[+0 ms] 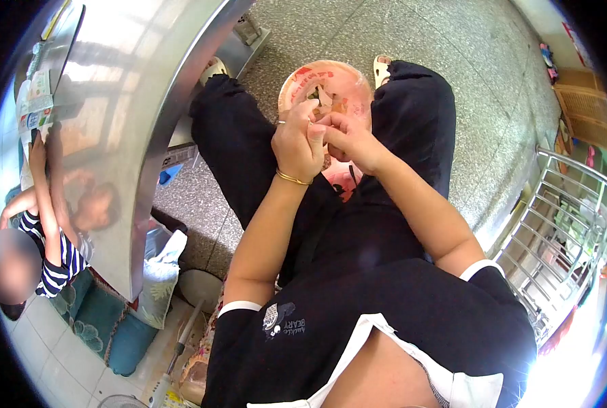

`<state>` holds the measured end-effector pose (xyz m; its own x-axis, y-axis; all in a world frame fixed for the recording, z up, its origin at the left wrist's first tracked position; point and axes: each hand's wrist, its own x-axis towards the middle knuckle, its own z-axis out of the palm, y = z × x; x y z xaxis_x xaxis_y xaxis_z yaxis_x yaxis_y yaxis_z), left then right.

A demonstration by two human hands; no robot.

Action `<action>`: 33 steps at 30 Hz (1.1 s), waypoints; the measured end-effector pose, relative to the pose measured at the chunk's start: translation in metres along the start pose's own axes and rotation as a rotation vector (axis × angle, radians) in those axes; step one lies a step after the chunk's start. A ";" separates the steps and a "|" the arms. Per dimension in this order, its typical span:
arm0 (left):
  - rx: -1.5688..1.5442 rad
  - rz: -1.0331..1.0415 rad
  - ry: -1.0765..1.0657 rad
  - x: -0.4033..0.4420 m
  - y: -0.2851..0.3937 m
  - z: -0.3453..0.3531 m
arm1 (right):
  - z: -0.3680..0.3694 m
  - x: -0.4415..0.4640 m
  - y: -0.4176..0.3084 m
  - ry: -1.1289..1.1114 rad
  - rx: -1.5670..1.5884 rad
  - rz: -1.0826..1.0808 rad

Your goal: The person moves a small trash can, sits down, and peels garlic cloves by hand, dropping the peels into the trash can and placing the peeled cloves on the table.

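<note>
Both hands meet over a pink-red plastic tub (297,76) between my knees, with dark and pale scraps inside. My left hand (298,144), with a ring and a gold bracelet (293,179), is closed, its fingers curled and thumb raised. Against it, my right hand (351,141) is closed too, its bent fingertips pressed near the left thumb and fingers. Whatever lies between the fingertips is hidden or too small to name.
A shiny metal-edged table (147,136) stands to the left, where another person in a striped sleeve (62,265) leans on it. A metal rack (555,231) is at right. Speckled floor (446,30) extends ahead. Teal cushions (103,309) lie lower left.
</note>
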<state>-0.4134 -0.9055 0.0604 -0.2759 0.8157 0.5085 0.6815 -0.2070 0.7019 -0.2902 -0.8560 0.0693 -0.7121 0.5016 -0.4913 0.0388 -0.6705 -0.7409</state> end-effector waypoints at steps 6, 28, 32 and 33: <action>-0.002 -0.049 0.020 -0.006 -0.004 0.001 | 0.004 0.003 0.018 0.015 -0.003 -0.076; -0.477 -0.311 -0.204 0.004 -0.002 -0.007 | 0.001 0.000 0.000 0.057 0.555 -0.016; -0.302 -0.185 -0.153 0.008 0.003 -0.009 | -0.001 -0.003 -0.006 0.316 0.123 -0.109; -0.214 -0.118 -0.127 0.008 0.001 -0.008 | -0.002 -0.003 -0.008 0.315 0.124 -0.109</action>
<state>-0.4200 -0.9033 0.0692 -0.2481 0.8994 0.3599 0.4875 -0.2051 0.8487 -0.2869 -0.8509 0.0761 -0.4551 0.7048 -0.5442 -0.1247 -0.6556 -0.7447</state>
